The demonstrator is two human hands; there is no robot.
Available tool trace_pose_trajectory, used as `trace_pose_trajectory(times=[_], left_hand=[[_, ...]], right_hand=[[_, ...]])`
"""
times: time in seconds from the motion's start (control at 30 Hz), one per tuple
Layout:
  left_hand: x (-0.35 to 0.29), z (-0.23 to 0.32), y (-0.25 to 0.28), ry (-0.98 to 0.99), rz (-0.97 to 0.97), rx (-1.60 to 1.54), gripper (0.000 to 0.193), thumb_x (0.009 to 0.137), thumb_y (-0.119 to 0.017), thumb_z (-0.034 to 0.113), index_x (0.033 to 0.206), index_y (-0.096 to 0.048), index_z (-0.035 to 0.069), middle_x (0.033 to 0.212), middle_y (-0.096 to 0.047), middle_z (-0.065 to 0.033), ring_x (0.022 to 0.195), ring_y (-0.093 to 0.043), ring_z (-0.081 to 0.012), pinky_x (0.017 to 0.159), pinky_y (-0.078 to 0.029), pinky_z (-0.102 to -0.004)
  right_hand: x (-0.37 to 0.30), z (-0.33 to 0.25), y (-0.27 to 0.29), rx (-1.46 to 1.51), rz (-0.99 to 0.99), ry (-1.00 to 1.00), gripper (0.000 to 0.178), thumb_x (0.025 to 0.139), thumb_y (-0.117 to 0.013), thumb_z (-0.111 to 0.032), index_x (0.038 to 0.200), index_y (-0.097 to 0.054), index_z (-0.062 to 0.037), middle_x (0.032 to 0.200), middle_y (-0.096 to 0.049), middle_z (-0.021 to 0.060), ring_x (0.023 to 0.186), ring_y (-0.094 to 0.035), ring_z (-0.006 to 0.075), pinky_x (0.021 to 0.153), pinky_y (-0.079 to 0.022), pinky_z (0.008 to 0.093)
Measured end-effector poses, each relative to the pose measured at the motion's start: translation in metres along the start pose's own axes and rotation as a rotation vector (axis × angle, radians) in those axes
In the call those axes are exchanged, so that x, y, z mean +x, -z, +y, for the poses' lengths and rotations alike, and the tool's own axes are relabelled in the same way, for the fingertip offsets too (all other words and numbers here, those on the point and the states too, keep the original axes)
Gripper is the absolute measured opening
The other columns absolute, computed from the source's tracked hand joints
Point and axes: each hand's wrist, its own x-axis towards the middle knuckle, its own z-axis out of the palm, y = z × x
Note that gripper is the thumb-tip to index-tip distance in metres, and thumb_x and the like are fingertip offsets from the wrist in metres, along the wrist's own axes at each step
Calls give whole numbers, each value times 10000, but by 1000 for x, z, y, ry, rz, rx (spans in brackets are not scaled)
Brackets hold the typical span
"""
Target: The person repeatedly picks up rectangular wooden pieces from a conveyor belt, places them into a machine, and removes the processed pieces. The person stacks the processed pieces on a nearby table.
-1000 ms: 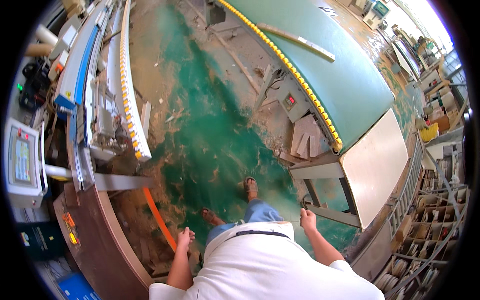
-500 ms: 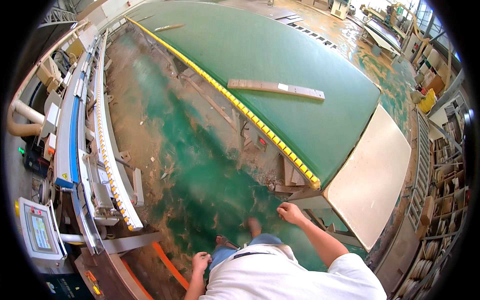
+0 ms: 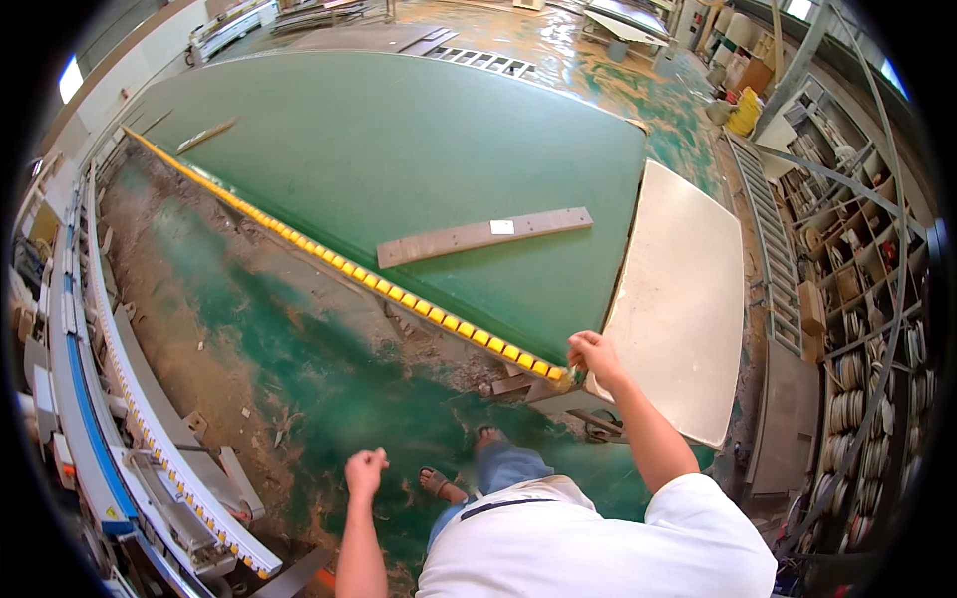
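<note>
Head view, left to right: left hand (image 3: 366, 471) curled into a loose fist, holding nothing, above sawdust-covered floor (image 3: 249, 339). Right hand (image 3: 594, 355) resting on corner of green table (image 3: 399, 159), fingers bent, grip unclear. Probably approaching step; next, reaching further for long grey-brown plank (image 3: 484, 235), flat on table, well apart.

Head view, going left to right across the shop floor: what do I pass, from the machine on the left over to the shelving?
Long blue-and-white conveyor machine → clenched left hand → brown wooden plank on the big green table → right hand at the table's corner → pale beige rectangular board → metal storage shelves.
</note>
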Motion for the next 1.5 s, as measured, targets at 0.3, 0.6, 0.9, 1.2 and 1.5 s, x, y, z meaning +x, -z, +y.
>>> trace_pose_trajectory(times=[0.3, 0.6, 0.9, 1.2, 1.5], left_hand=[[128, 309, -31, -720, 400, 330, 425, 804, -753, 126, 1199, -625, 30, 1247, -618, -134, 1167, -572, -315, 971, -478, -421], [167, 393, -120, -677, -87, 656, 765, 662, -866, 118, 1348, -532, 65, 1294, -528, -126, 1229, -487, -331, 1022, -454, -412], [46, 347, 14, -739, 50, 653, 780, 609, -882, 158, 1316, -557, 108, 1089, -569, -71, 1068, -518, -302, 973, -466, -404], [-267, 29, 72, 84, 233, 770, 865, 614, -867, 153, 1397, -498, 130, 1130, -561, -47, 1102, -512, -279, 999, -456, -410], [-622, -228, 29, 624, 715, 467, 534, 714, -751, 41, 1220, -623, 151, 1176, -583, -61, 1191, -489, -290, 1011, -445, -435]], right_hand=[[199, 8, 157, 352, 505, -33, 344, 973, -585, -240, 1278, -534, -91, 1075, -640, 90, 776, -662, 202, 631, -520, 328], [274, -13, 281, 445, 452, -111, 535, 996, -537, -236, 1506, -383, -187, 1387, -492, 112, 1071, -599, 280, 916, -511, 444], [190, -159, 234, 112, -373, 160, 772, 901, -639, -78, 1574, -263, -111, 1337, -582, 164, 1098, -658, 245, 835, -592, 364], [54, -198, -101, -667, -1181, 462, 851, 627, -860, 28, 1381, -466, 13, 893, -737, 92, 812, -684, 154, 700, -527, 285], [-218, -27, -357, -1125, -1671, 1010, 809, 680, -888, -182, 1366, -490, -21, 815, -716, 90, 751, -669, 178, 701, -537, 317]])
